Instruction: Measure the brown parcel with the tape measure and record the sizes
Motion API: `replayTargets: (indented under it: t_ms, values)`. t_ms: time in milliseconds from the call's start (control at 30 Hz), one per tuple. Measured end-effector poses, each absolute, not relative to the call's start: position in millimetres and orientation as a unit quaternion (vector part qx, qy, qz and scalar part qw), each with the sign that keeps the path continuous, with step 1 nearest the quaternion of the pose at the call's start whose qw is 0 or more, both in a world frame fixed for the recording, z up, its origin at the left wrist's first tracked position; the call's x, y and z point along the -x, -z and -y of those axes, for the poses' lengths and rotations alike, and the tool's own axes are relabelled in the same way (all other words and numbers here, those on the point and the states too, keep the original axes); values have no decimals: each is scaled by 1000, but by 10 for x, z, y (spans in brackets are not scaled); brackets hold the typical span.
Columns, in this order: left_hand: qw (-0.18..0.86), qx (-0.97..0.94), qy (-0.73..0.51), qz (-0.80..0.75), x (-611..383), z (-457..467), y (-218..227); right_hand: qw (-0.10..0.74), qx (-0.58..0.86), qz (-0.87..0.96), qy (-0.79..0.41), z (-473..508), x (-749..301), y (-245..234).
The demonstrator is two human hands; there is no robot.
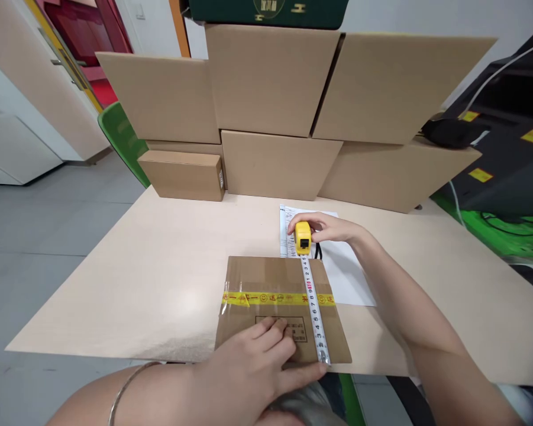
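Measuring was underway: right hand (332, 228) fingers gripped tape measure (302, 238); left hand (252, 361) fingers, spread flat, pinned blade's tip (323, 357) on box (281, 307); reading comes next.

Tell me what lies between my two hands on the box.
In the head view, the tape measure's white blade stretches across the box from left hand to right hand, crossing yellow tape.

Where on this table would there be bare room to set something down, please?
Bare tabletop lies left of the taped box, up to the small carton. Another patch lies right of the paper sheet. The middle is crowded: left hand, right hand, tape measure.
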State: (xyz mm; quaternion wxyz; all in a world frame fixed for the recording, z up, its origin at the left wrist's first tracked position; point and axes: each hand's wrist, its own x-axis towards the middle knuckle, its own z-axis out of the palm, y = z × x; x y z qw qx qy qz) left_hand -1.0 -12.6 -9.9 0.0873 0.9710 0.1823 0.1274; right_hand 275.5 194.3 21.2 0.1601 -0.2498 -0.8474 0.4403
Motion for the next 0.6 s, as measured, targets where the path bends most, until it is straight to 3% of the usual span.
replayTargets:
  t_ms: [200,433,600]
  values:
    - [78,-972,-130,-177,17,113,105,156,251,863,-411,-1711,-2746,-363]
    - [54,-975,-146,-156,18,111,62,91,241,890,-375,-728,-2562,-553]
    - [219,-943,-159,-195,187,49,-140,80,278,869,-402,-227,-2702,-582]
